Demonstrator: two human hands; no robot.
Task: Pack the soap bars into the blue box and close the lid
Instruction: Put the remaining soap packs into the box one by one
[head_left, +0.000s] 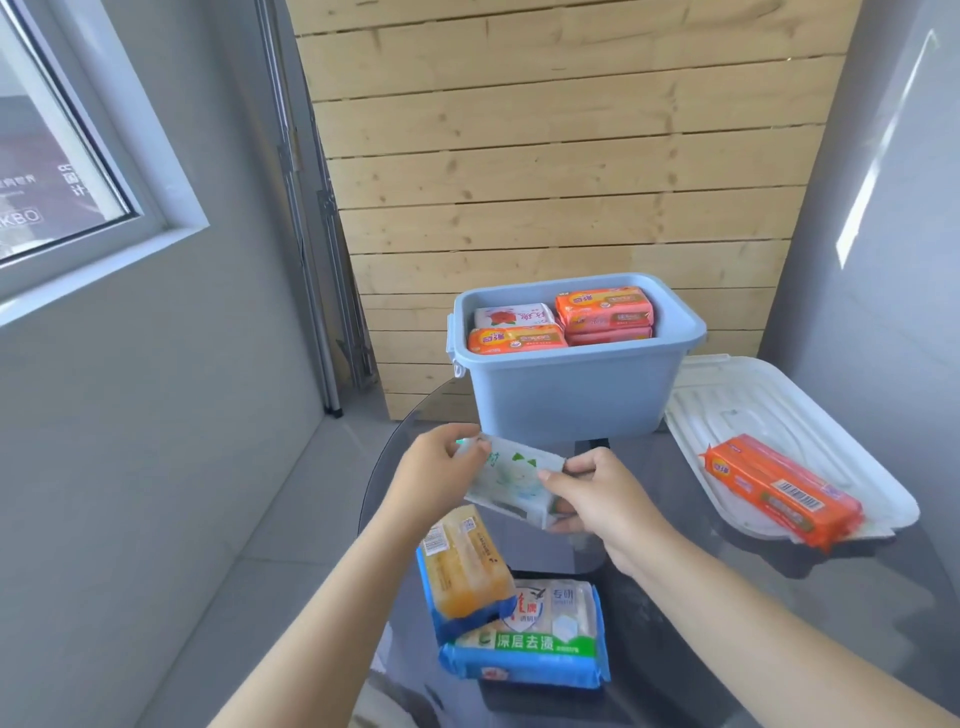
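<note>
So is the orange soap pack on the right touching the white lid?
Touching. The head view shows the orange soap pack lying flat on the white lid.

A round dark glass surface (675, 597) is seen. On it are set the open blue box (571, 395), the white lid (779, 410) just to its right, and two soap packs (524, 634) near the front edge.

Bright, even daylight, sunlit streak on the right wall (883, 156), soft reflections on the glass surface (675, 623), wide-angle bending at window frame (104, 249) and edges, slightly soft, compressed detail
</note>
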